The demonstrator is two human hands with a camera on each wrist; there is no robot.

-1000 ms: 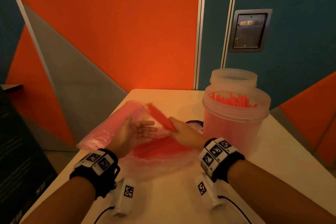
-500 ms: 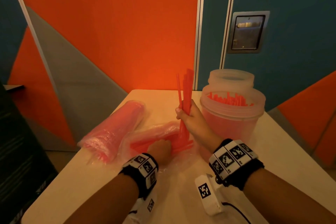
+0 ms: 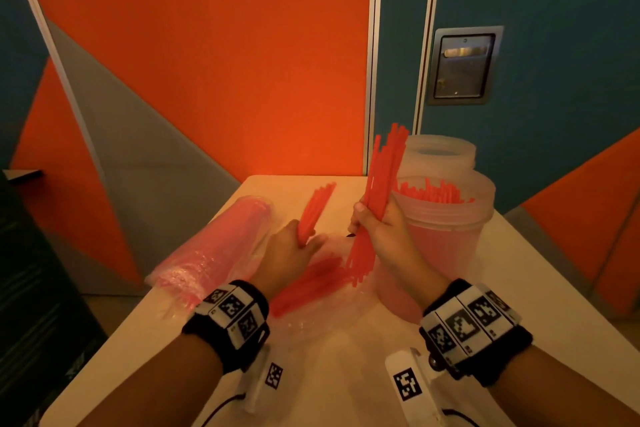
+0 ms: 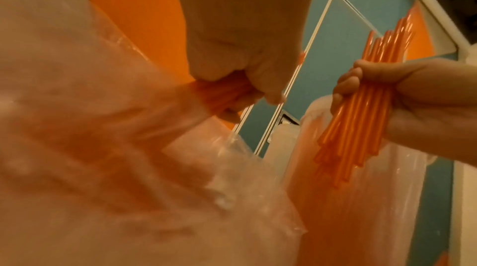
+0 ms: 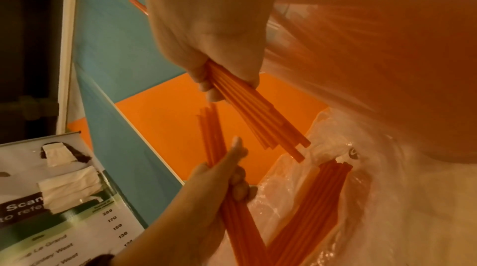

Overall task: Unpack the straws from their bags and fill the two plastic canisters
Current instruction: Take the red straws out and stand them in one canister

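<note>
Straws (image 3: pixel 379 191) gripped upright in right hand (image 3: pixel 384 236), beside canister (image 3: pixel 446 218) rim.

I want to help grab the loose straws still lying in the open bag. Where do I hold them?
Grip the loose straws around their middle, coming from above: they lie flat and side by side in the open bag, so a middle hold likely keeps the bunch level.

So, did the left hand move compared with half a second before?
Yes. The left hand has risen off the open bag toward the far table edge, now holding a small straw bundle pulled from that bag.
</note>
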